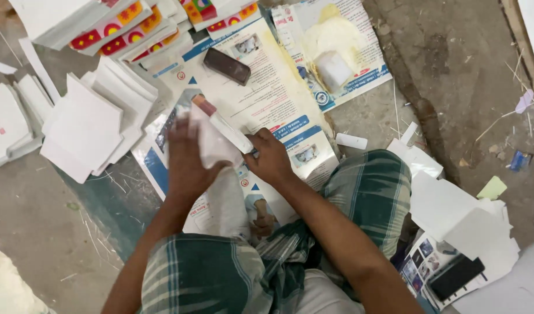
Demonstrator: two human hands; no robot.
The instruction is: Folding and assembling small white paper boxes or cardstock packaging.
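My left hand [187,158] grips a white folded card piece [211,143] from its left side, fingers wrapped over it. My right hand [271,157] pinches the lower end of a flat white stick-like tool with a reddish tip [223,124], which lies slanted across the card. Both hands work over large printed paper sheets [267,93] spread on the floor. I sit cross-legged in a green checked cloth [366,192].
A fanned pile of white cards [87,125] lies left. Stacked folded boxes with red and yellow marks [124,32] sit at top left. A dark flat block [227,65] rests on the sheets. Glue-smeared paper [334,46] lies at top. A black phone [456,277] and white sheets are right.
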